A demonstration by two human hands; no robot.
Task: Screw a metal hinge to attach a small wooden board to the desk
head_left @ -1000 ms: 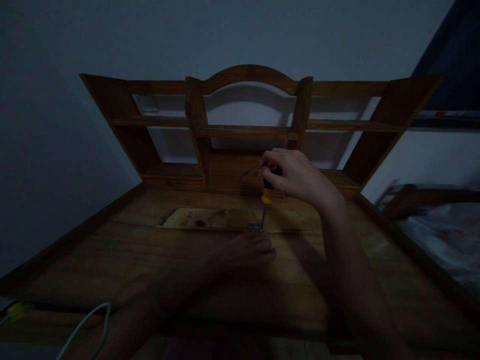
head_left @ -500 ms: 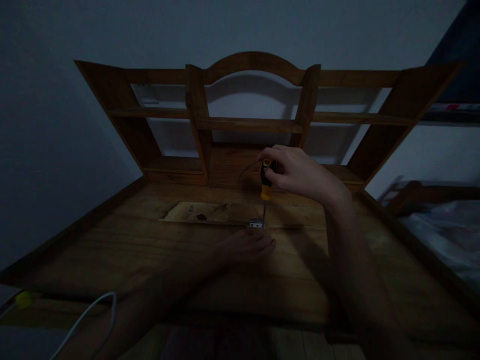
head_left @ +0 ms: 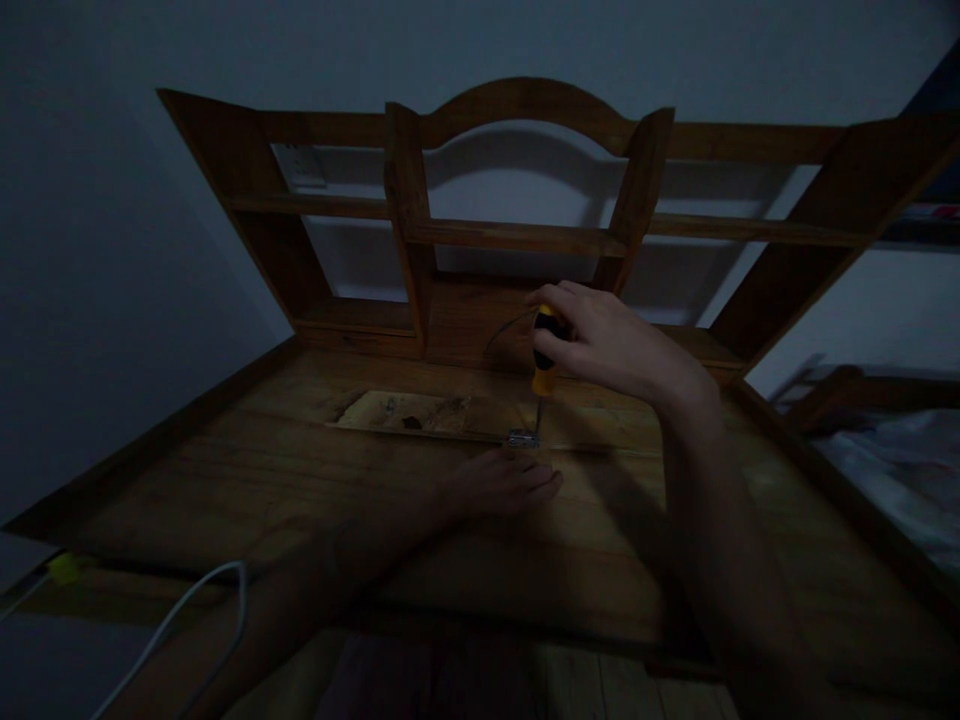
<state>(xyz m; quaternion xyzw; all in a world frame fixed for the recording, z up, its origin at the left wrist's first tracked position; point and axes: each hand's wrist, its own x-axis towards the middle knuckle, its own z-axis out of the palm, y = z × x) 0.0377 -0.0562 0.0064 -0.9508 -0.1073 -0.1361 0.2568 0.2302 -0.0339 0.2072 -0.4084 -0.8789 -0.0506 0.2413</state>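
My right hand (head_left: pixel 600 340) is closed around the handle of a yellow-and-black screwdriver (head_left: pixel 544 383), held upright with its shaft pointing down. The tip meets the right end of a small metal fitting (head_left: pixel 523 438), whose exact kind I cannot make out. That fitting sits along a seam in the wooden desktop (head_left: pixel 300 490). Just in front of it, my left hand (head_left: pixel 504 482) lies low on the wood with fingers stretched out to the right. Its fingertips rest close to the fitting; dim light hides whether they press on it.
A wooden shelf unit (head_left: pixel 517 235) rises at the back against the wall. Left of the fitting is a rough, pale recess (head_left: pixel 405 412) in the desktop. A white cable (head_left: pixel 176 612) loops over my left forearm, near a yellow object (head_left: pixel 66 568) at the desk's left edge.
The camera view has shifted slightly, moving the scene a little right and up. Both hands and the screwdriver keep nearly the same places at the fitting.
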